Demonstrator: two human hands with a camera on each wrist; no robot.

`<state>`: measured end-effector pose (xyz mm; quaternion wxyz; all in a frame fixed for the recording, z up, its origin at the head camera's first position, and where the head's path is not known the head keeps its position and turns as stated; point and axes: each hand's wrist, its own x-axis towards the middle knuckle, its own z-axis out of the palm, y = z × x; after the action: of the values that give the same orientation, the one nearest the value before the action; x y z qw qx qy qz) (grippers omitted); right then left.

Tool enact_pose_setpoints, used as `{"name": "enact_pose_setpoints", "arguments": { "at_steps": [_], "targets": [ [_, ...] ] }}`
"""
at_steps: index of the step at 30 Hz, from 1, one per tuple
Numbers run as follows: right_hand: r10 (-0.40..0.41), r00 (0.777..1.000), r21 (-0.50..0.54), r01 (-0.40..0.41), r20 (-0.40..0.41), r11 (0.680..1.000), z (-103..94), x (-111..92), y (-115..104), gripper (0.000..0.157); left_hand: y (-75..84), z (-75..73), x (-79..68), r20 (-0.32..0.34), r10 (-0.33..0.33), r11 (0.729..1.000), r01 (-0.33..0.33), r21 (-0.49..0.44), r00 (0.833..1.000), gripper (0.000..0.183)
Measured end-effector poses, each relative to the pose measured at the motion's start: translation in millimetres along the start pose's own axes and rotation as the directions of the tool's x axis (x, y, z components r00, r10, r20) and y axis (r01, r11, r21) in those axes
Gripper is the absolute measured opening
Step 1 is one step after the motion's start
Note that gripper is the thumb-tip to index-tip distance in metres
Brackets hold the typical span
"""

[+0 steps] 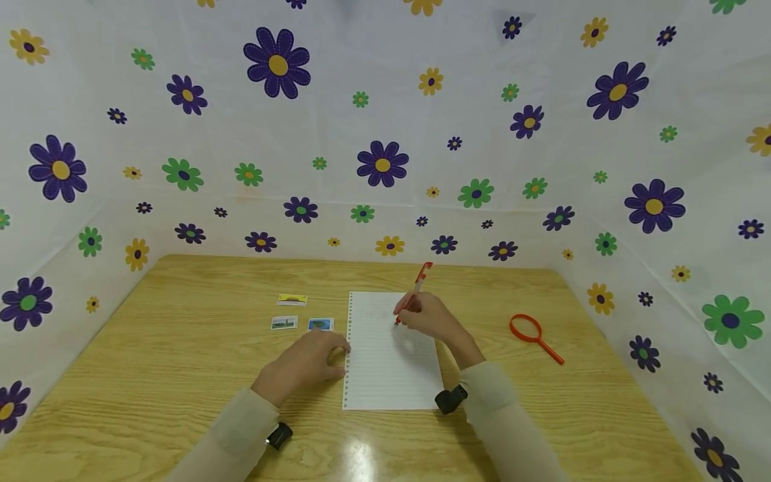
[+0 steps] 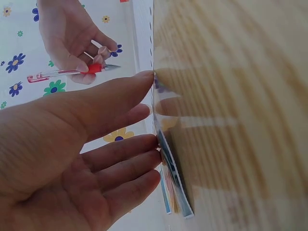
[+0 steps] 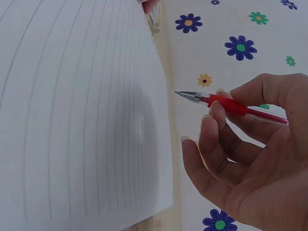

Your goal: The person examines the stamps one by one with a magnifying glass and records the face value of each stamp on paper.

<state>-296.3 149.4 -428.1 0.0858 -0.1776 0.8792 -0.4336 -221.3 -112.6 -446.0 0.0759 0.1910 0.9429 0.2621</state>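
Observation:
My right hand (image 1: 430,320) pinches a red gel pen (image 3: 228,104) between thumb and fingers, its tip down over a sheet of lined paper (image 1: 385,375). In the right wrist view the pen's metal tip stands slightly off the page. Faint reddish marks lie near the top of the sheet. My left hand (image 1: 306,361) rests on the table at the sheet's punched left edge, fingers loosely bent and gripping nothing. Just beyond its fingers lies a blue stamp-like picture (image 1: 321,324). Beside that are a grey-green picture (image 1: 284,323) and a yellow one (image 1: 292,300).
A red magnifying glass (image 1: 549,351) lies on the wooden table (image 1: 181,375), right of the paper. White cloth (image 1: 337,120) printed with flowers walls in the table at the back and both sides. A dark band (image 1: 450,399) sits on the right wrist.

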Motion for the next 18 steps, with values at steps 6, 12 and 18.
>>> {"name": "enact_pose_setpoints", "arguments": {
  "at_steps": [6, 12, 18],
  "targets": [
    [0.039, 0.997, 0.088, -0.044, 0.059, 0.995, 8.9, 3, -7, 0.024, 1.2, -0.2, -0.1, 0.011, -0.012, 1.000, 0.012, 0.003, 1.000, 0.034],
    [0.037, 0.997, 0.142, -0.047, 0.071, 0.989, 16.6, 5, -15, 0.024, -0.3, -0.4, 1.5, 0.021, 0.002, 1.000, -0.002, 0.020, 1.000, 0.034],
    [0.029, 0.998, 0.137, -0.037, 0.062, 0.990, 26.6, 9, -16, 0.017, -1.4, 0.6, 2.4, 0.022, 0.007, 1.000, -0.008, 0.018, 1.000, 0.033]
  ]
}}
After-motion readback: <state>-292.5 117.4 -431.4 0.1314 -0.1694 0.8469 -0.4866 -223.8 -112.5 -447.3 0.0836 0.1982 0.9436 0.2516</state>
